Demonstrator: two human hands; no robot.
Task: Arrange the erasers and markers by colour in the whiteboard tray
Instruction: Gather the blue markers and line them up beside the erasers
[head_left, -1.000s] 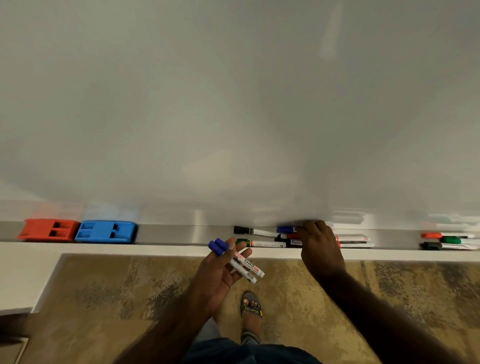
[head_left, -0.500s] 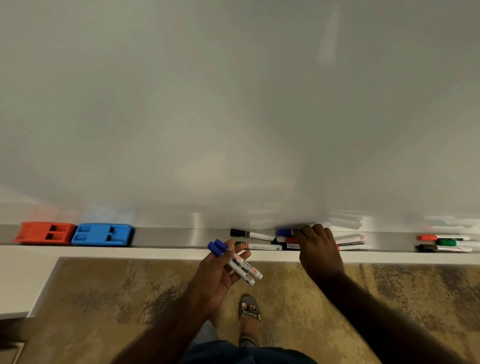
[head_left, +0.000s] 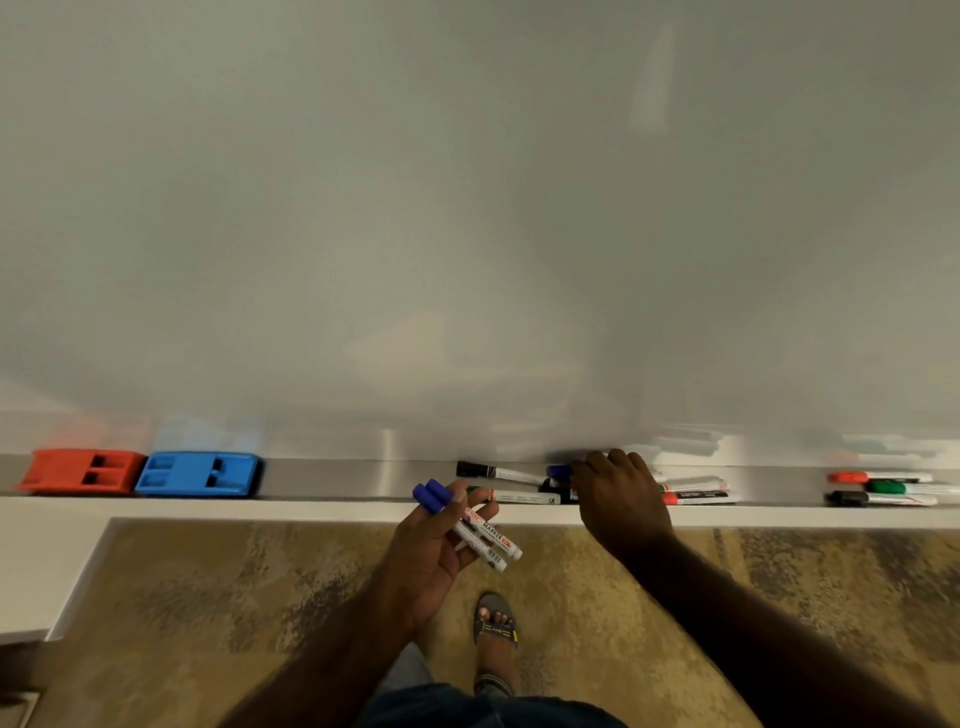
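A silver whiteboard tray (head_left: 353, 480) runs across the view. At its left end lie a red eraser (head_left: 78, 471) and a blue eraser (head_left: 200, 473), side by side. My left hand (head_left: 434, 545) holds two blue-capped markers (head_left: 467, 525) below the tray's front edge. My right hand (head_left: 618, 499) reaches into the tray, its fingers curled over a blue-capped marker (head_left: 558, 472) in a pile of mixed markers. A black-capped marker (head_left: 493, 472) lies left of the pile. Green- and red-capped markers (head_left: 696, 493) show to the right of my hand.
Far right in the tray sits a group of red, green and black markers (head_left: 883, 488). The whiteboard (head_left: 467, 208) fills the upper view. A white ledge (head_left: 47, 561) stands at the left. Below is patterned carpet with my sandalled foot (head_left: 496, 623).
My right hand has stayed over the marker pile, its fingers shifting slightly onto the blue-capped marker. My left hand keeps holding its two blue markers in about the same place.
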